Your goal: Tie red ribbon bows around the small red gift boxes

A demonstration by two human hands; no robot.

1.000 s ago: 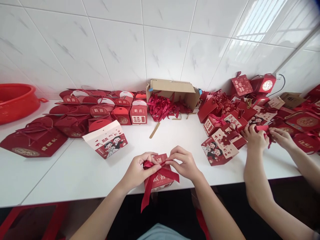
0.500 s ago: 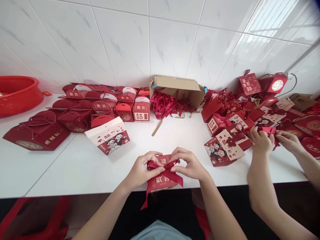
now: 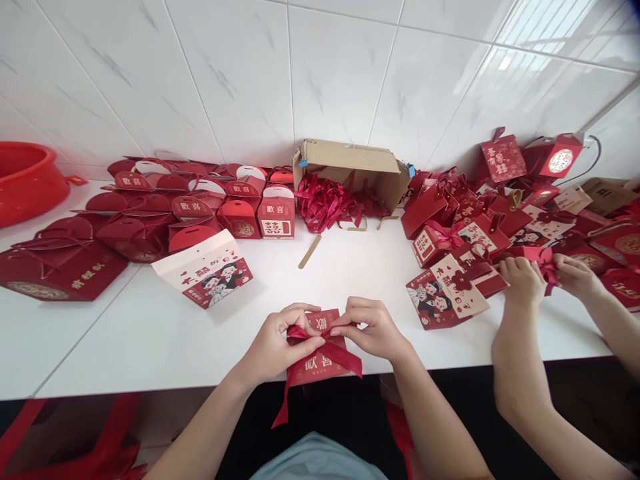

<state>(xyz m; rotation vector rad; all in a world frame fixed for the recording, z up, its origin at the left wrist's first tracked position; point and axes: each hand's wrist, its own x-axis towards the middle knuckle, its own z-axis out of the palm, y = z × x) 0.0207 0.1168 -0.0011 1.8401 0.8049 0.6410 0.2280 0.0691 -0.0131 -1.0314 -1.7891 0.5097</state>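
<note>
A small red gift box (image 3: 320,365) with gold characters lies at the table's front edge, straight in front of me. Across its top runs a dark red ribbon (image 3: 347,359) formed into a bow, with one tail hanging past the edge. My left hand (image 3: 280,343) pinches the bow's left loop between thumb and fingers. From the other side, my right hand (image 3: 373,327) has thumb and fingertips closed on the ribbon near the knot. Fingers partly cover the knot and the box's upper part.
An opened cardboard box (image 3: 350,155) of red ribbons (image 3: 325,203) stands against the wall. Red gift boxes (image 3: 240,210) are grouped left, others piled right. A picture-printed box (image 3: 213,273) and a flat stick (image 3: 310,252) lie nearer. At right, another person's hands (image 3: 523,283) work on a red box.
My right hand has shifted inward, its fingertips now closed nearer the knot. The right bow loop no longer shows beside it. The view has tilted slightly.
</note>
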